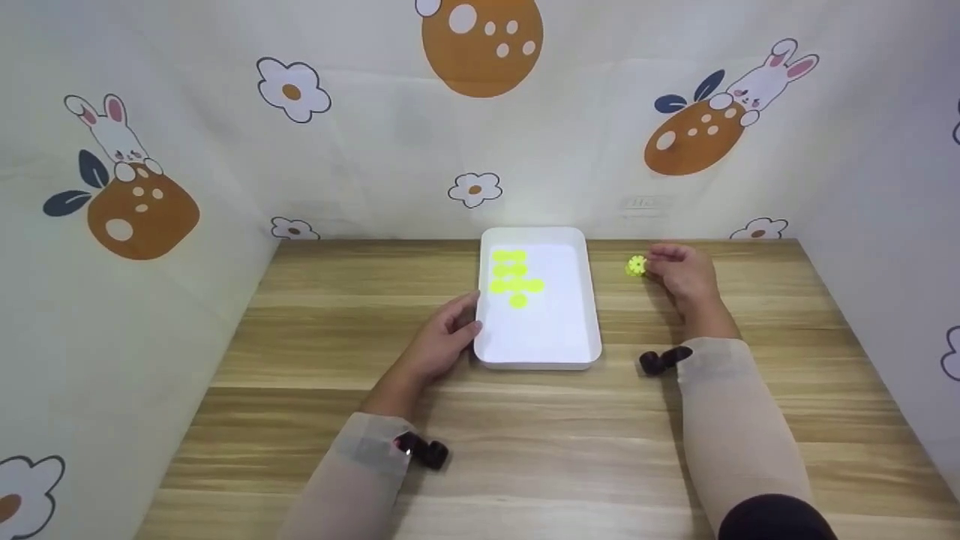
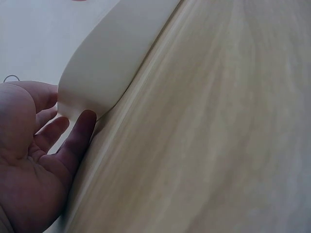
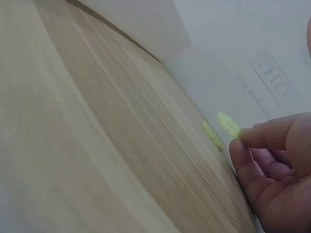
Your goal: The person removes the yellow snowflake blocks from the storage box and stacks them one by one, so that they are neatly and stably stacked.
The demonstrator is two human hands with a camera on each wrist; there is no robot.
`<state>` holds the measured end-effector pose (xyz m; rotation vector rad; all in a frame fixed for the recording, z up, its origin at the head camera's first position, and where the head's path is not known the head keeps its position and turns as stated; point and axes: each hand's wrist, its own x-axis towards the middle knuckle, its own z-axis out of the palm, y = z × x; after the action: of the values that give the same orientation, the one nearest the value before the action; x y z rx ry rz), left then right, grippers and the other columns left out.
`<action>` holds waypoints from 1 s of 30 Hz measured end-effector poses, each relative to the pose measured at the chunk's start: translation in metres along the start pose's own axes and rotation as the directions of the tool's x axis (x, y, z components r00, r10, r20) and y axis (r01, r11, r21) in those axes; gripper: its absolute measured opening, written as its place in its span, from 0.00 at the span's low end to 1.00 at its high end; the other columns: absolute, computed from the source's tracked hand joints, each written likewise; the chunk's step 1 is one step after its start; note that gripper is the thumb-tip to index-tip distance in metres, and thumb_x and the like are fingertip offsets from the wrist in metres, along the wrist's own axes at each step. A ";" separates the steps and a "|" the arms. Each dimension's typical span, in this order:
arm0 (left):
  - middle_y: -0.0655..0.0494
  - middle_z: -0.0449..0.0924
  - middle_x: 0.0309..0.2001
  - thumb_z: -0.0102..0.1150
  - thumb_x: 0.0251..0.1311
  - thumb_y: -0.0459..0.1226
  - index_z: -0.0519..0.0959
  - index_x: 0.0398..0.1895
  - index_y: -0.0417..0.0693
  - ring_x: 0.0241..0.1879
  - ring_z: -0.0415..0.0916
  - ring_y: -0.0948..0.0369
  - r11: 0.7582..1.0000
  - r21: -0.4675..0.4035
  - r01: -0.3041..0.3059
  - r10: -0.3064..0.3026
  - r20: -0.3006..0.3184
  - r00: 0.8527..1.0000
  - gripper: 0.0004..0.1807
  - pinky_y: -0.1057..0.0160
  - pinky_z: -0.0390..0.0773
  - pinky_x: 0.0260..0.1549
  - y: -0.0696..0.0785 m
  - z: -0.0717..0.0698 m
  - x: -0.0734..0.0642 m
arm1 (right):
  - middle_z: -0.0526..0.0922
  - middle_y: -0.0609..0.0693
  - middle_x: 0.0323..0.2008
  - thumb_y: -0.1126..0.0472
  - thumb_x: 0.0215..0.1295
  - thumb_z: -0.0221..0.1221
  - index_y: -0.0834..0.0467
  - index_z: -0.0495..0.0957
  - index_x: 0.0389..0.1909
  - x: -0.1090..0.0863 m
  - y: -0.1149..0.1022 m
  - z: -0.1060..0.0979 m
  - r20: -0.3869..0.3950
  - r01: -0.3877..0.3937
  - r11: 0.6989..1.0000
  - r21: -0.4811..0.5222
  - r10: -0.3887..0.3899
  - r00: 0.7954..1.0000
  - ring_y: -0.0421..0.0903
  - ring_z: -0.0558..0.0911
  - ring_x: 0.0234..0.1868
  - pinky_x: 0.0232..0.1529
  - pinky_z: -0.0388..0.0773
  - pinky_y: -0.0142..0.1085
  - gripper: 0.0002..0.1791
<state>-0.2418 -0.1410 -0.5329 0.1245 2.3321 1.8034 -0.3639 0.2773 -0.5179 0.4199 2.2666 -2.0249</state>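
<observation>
Cream, cloth-like walls printed with rabbits, flowers and brown fruit surround a flat, wood-grain table. Near the back wall lies a shallow, white, round-cornered rectangular tray. Just past its eight o'clock, the left hand touches the outer wall with thumb and fingers; I cannot tell whether it grips or merely steadies. Well apart, between two and three o'clock of the tray, the right hand pinches a thin, yellow-green, notched disc between thumb and finger. Flat yellow-green discs lie toward ten o'clock inside the tray. Another yellow-green disc lies on the table just beside the pinched one.

The step seems to be picking up a single disc; the next move probably calls for a steady lift, not brushing its neighbour.
</observation>
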 end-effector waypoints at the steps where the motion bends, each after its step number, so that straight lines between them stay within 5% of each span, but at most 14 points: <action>1: 0.51 0.67 0.81 0.60 0.77 0.37 0.68 0.81 0.54 0.82 0.62 0.52 1.000 0.001 -0.002 0.002 0.001 1.000 0.31 0.48 0.62 0.83 0.000 0.000 0.000 | 0.89 0.48 0.47 0.72 0.70 0.66 0.68 0.77 0.67 0.000 0.000 0.000 -0.006 0.002 1.000 -0.002 -0.002 1.000 0.38 0.88 0.47 0.57 0.88 0.31 0.25; 8: 0.46 0.64 0.83 0.58 0.78 0.35 0.66 0.82 0.49 0.83 0.62 0.49 0.998 -0.043 -0.038 0.039 0.031 0.999 0.32 0.46 0.64 0.82 -0.003 0.000 0.000 | 0.89 0.51 0.49 0.71 0.70 0.66 0.70 0.78 0.66 -0.003 0.001 0.002 0.000 0.043 0.998 -0.043 -0.043 0.999 0.37 0.88 0.48 0.55 0.87 0.28 0.24; 30: 0.50 0.66 0.82 0.60 0.77 0.37 0.69 0.81 0.53 0.84 0.59 0.51 1.000 -0.017 -0.011 0.011 0.003 1.000 0.31 0.46 0.60 0.84 -0.002 0.001 0.000 | 0.88 0.51 0.51 0.65 0.73 0.66 0.64 0.82 0.63 -0.006 -0.003 0.002 -0.052 0.014 0.990 -0.143 -0.022 0.998 0.39 0.86 0.50 0.54 0.88 0.29 0.20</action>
<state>-0.2418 -0.1409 -0.5347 0.1381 2.3178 1.8261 -0.3593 0.2739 -0.5136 0.4486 2.4350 -1.8652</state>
